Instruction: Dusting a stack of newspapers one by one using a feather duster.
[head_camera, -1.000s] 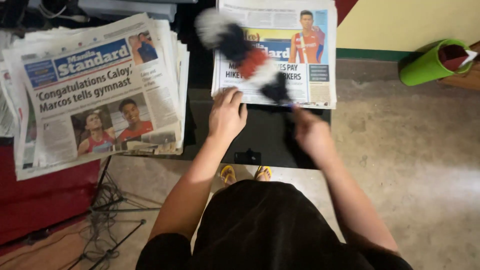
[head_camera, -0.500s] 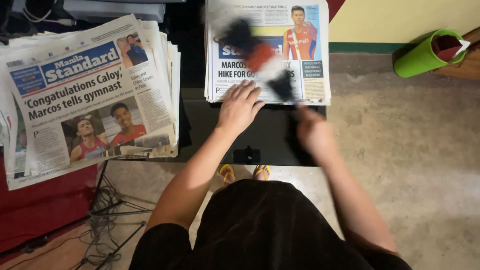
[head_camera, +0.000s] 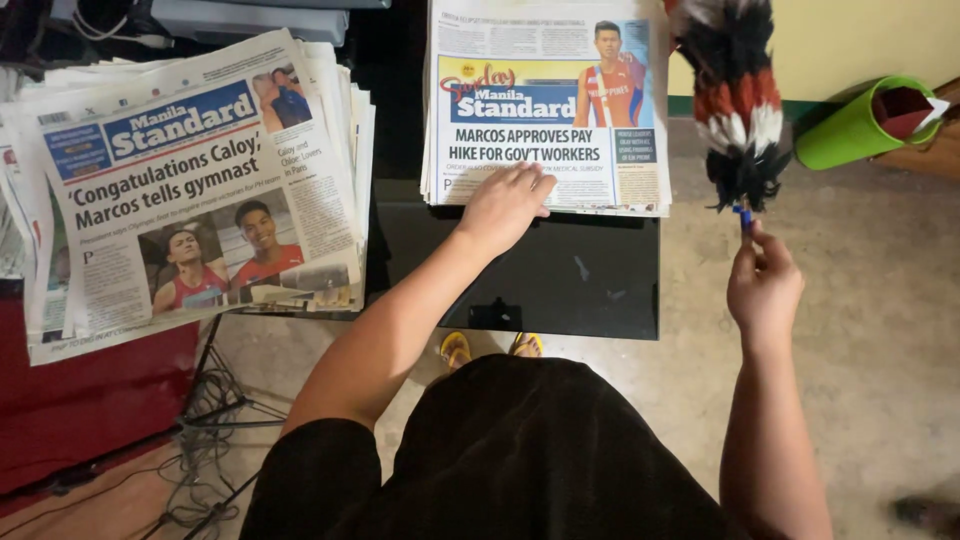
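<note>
Two hands: both at work over a small black table (head_camera: 560, 285), seen from above.
Left hand: left hand (head_camera: 503, 205) lies flat, fingers spread, on the near edge of the newspaper stack (head_camera: 545, 110), pressing it down; it grips nothing, only rests on the top sheet.
Right hand: right hand (head_camera: 763, 285) is closed around the thin blue handle of a feather duster (head_camera: 735, 100), fingers curled tight, holding it upright off the right side of the table.
Duster: its black, red and white feathers hang in the air just beside the right edge of the stack, not touching the paper as far as I can tell.
Stack: sits at the far end of the table, squared up, front page facing up.
Table top: the near part is bare, dark and glossy, with a few faint pale streaks on it.
Progress: dusting looks to be under way; the bare glossy part seems mostly wiped, while the area under the stack is covered, and I cannot tell whether it is clean.
Nearby: a second pile of newspapers (head_camera: 200, 180) lies well to the left on a separate surface; a green tube (head_camera: 865, 125) lies on the floor at right; cables (head_camera: 200, 440) run across the floor by a red cloth (head_camera: 90, 400).
</note>
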